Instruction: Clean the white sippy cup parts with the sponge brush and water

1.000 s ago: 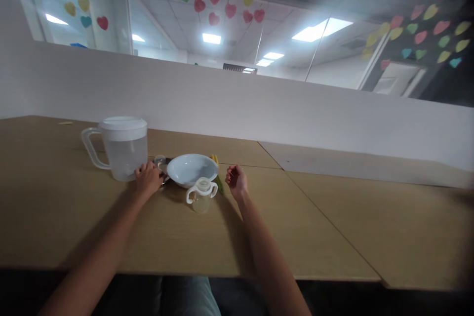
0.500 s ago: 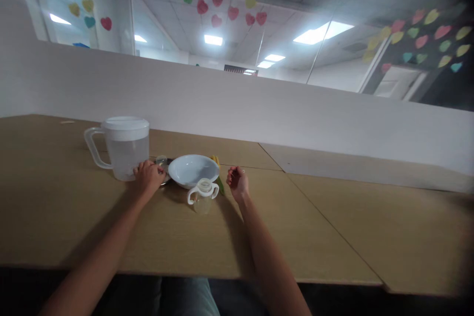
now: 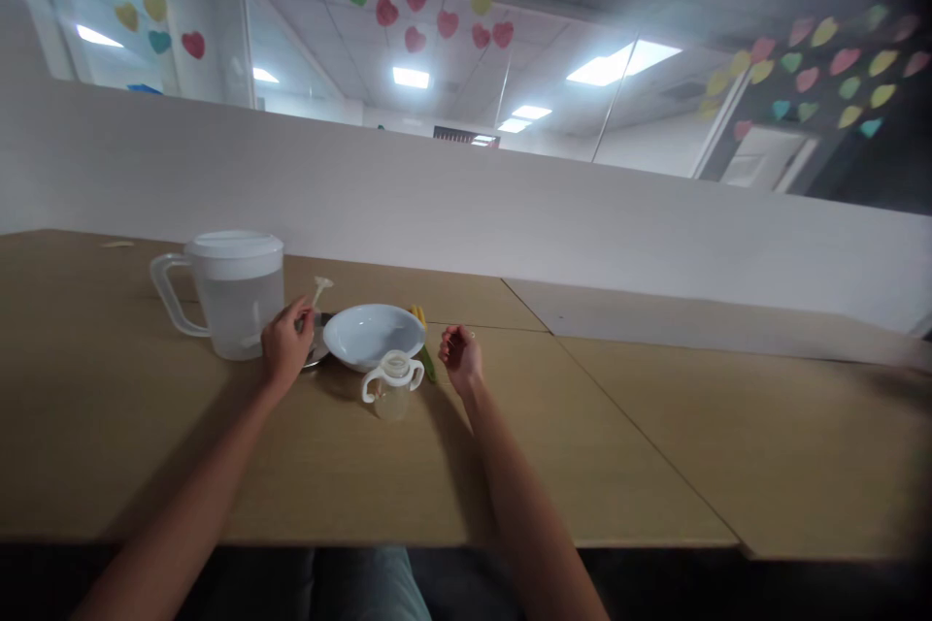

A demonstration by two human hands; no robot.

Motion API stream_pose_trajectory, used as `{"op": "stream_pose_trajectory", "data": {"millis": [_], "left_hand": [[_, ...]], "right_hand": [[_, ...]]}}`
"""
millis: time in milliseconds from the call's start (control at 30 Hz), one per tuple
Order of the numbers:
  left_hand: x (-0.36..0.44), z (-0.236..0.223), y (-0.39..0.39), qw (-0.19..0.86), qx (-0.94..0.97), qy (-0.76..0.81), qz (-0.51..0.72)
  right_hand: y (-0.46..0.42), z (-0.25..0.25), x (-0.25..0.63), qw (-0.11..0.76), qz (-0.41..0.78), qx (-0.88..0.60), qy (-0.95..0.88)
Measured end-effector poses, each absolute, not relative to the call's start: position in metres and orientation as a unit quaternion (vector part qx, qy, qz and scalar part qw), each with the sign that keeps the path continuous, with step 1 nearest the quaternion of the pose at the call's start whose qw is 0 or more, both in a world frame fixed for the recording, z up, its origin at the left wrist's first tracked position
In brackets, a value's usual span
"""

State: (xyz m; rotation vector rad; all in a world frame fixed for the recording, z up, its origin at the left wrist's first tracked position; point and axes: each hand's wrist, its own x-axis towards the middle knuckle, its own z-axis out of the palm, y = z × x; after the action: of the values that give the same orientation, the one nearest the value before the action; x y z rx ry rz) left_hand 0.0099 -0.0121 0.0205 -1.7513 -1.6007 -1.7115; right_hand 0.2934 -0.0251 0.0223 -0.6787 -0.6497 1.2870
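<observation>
My left hand (image 3: 289,340) is closed on a thin pale stem with a flared end (image 3: 322,285), which points up and away above a shiny metal dish (image 3: 317,352). Part of that dish is hidden behind my hand. Right of it stands a white bowl (image 3: 374,335). In front of the bowl is a clear baby bottle (image 3: 391,400) with two white handles and no cap on its neck. My right hand (image 3: 461,359) hovers right of the bottle with its fingers curled in. A small pale glint shows at its thumb side; what the fingers hold, if anything, is unclear.
A large clear pitcher (image 3: 240,306) with a white lid stands left of my left hand, with liquid inside. A yellow and green long object (image 3: 429,364) lies partly behind the bowl. A small pale strip (image 3: 117,244) rests at the far left. A white wall (image 3: 510,213) borders the table's back.
My left hand has lifted from the dish with the pale stem in it, its flared end now upright. My right hand has hardly moved. The view has shifted slightly.
</observation>
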Motion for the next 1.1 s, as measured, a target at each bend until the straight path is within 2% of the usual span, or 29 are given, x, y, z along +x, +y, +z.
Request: {"op": "stream_pose_trajectory", "data": {"millis": [200,300,500,567,633,700,800,933,1100], "left_hand": [[0.032,0.018,-0.016,0.062,-0.627,-0.443,-0.638],[0.041,0.013,-0.016,0.028,-0.646,-0.432,-0.628],[0.048,0.007,-0.019,0.049,-0.674,-0.453,-0.582],[0.050,0.006,-0.019,0.049,-0.677,-0.462,-0.571],[0.051,0.005,-0.019,0.046,-0.681,-0.470,-0.560],[0.051,0.004,-0.019,0.039,-0.687,-0.472,-0.551],[0.052,0.002,-0.019,0.022,-0.698,-0.464,-0.545],[0.052,0.001,-0.021,0.008,-0.704,-0.453,-0.547],[0.051,0.001,-0.021,0.005,-0.712,-0.448,-0.540]], "right_hand": [[-0.026,0.022,0.292,0.693,0.574,-0.315,-0.302],[-0.027,0.022,0.290,0.693,0.563,-0.327,-0.310],[-0.032,0.031,0.284,0.737,0.480,-0.352,-0.322],[-0.041,0.036,0.280,0.776,0.395,-0.361,-0.335],[-0.053,0.039,0.274,0.807,0.203,-0.374,-0.409],[-0.069,0.039,0.266,0.759,-0.052,-0.347,-0.549],[-0.090,0.037,0.249,0.635,-0.277,-0.182,-0.698],[-0.104,0.033,0.228,0.552,-0.366,-0.082,-0.745],[-0.102,0.028,0.224,0.539,-0.342,-0.101,-0.763]]}}
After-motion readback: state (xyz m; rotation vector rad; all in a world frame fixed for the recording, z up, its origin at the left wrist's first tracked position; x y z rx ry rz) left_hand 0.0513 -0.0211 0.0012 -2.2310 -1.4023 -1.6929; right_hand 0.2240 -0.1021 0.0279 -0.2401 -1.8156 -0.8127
